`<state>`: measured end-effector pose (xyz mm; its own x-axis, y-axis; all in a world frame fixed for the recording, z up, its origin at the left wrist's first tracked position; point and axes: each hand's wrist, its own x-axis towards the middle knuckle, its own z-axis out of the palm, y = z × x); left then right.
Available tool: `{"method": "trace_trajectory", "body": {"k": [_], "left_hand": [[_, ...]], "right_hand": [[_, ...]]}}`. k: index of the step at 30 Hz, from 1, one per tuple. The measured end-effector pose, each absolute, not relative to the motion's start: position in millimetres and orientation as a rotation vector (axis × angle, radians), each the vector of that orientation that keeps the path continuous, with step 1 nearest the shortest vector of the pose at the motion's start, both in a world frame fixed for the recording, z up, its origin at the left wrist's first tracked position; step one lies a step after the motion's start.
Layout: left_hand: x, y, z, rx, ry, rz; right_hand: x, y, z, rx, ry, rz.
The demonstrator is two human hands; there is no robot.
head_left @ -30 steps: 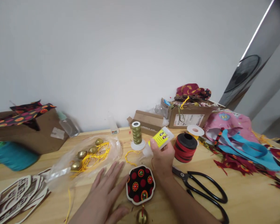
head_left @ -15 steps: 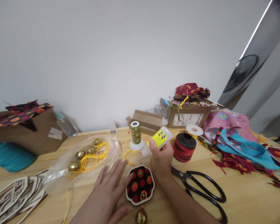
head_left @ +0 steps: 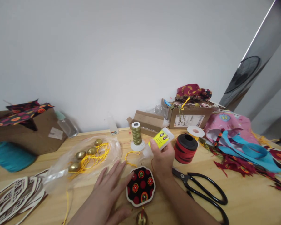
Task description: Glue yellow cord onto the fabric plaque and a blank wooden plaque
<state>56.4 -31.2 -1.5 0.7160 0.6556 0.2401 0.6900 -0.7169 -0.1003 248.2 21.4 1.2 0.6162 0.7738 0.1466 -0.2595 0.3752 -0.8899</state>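
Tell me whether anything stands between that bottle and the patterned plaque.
Nothing visible stands between the bottle in the right hand and the plaque. The yellow cord lies left of the bottle; the left hand overlaps only the plaque's left edge.

Person's right hand point(head_left: 163, 159) grips a yellow-labelled bottle point(head_left: 161, 140), tilted, tip down-left. Left hand point(head_left: 109, 186) spread, palm down, index finger over the left edge of a floral-patterned plaque point(head_left: 143, 184) on the counter point(head_left: 250, 200). Brass bell point(head_left: 141, 219) near plaque's lower end, red cord. Black-handled scissors point(head_left: 207, 184) beside right forearm. Olive thread spool point(head_left: 137, 135) stands upright beyond plaque.
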Motion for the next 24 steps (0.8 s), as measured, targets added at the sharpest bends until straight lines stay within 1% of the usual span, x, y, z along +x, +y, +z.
{"method": "trace_trajectory", "body": {"k": [9, 24], "left_hand": [[48.1, -28.0, -10.3, -2.797, -1.019, -0.148], [50.7, -28.5, -9.5, -2.802, -1.050, -0.157]], "right_hand": [[248.3, 21.9, 1.9, -0.968, -0.612, 0.721], [248.0, 20.0, 6.4, -1.007, -0.617, 0.719]]}}
